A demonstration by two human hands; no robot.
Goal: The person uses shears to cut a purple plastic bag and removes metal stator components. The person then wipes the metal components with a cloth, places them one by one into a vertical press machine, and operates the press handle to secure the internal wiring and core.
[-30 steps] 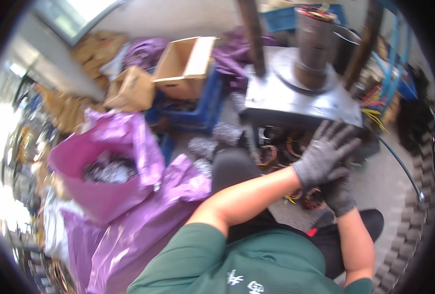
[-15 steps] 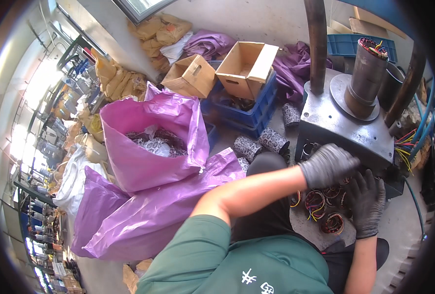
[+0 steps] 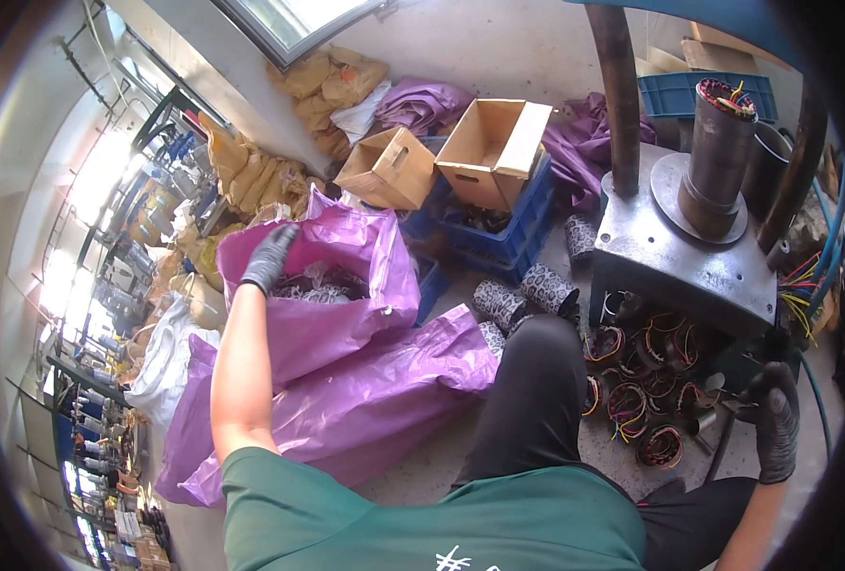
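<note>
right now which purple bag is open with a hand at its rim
The upright bag with stators inside; the left hand grips its rim. The other bag lies flat on the floor.

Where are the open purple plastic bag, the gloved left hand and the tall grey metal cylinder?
open purple plastic bag (image 3: 346,314): head view, on its front wall.
gloved left hand (image 3: 268,257): head view, on the back of the glove, at the bag's rim.
tall grey metal cylinder (image 3: 717,162): head view, on its side wall.

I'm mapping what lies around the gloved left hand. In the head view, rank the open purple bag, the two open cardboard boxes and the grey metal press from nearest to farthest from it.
From the left hand:
1. Purple bag: the hand is at its open rim.
2. Cardboard boxes: up and to the right, by the blue crate.
3. Metal press: far right, above the wound coils.
</note>
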